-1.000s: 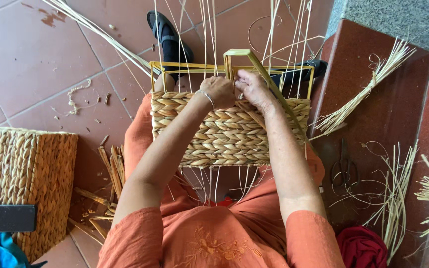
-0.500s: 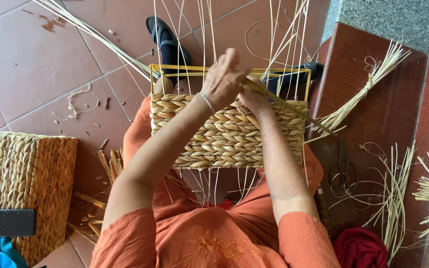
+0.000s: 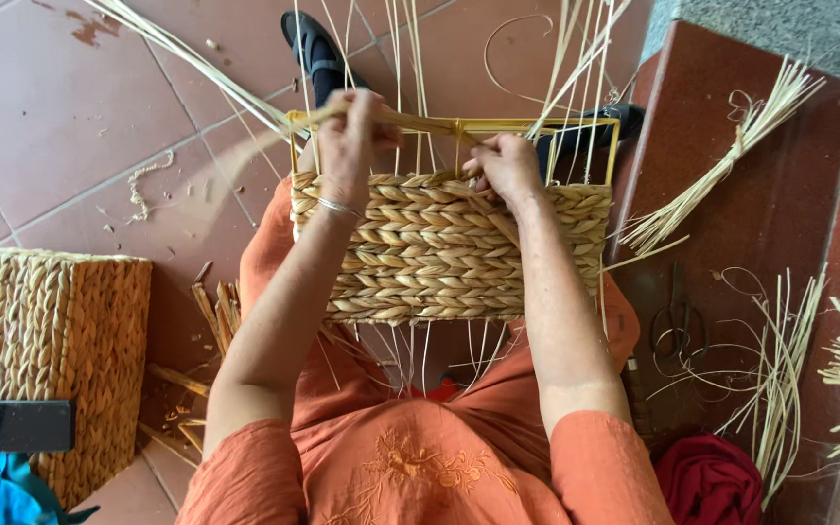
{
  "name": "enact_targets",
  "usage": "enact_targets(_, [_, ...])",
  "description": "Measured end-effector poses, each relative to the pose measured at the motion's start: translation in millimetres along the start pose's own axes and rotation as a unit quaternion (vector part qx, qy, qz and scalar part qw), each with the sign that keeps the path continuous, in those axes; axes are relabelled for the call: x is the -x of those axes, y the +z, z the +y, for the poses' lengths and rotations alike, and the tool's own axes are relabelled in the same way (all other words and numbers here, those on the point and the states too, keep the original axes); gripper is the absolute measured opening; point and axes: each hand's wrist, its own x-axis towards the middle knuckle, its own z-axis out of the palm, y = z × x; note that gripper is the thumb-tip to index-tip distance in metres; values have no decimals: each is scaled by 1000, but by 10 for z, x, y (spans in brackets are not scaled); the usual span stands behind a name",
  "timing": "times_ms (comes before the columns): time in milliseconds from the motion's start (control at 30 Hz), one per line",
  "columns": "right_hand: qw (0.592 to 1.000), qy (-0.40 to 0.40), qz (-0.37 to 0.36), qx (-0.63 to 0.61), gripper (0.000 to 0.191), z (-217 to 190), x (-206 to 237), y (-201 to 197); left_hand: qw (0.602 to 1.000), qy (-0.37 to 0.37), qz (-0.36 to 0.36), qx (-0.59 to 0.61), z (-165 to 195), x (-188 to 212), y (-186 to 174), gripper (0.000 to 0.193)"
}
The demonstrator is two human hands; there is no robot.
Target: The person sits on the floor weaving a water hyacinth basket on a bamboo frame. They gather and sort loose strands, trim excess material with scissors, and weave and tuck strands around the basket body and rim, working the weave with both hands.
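Left grip (image 3: 350,136) closed around straw strand (image 3: 410,121)

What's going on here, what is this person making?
A seated person is weaving a basket on their lap. The left hand pulls a straw strand across the yellow wire frame, while the right hand holds the woven top edge. Scissors and loose straw lie beside them.
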Motion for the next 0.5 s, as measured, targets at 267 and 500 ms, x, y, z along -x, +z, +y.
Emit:
enact_targets(267, [976,-59,47,-205,38,-9,158,-233,924,54,-131,-356,-274,324,259,23])
enact_targets(500, [983,-171,0,65,28,-32,496,-295,951,62,-203,-225,-341,231,343,31])
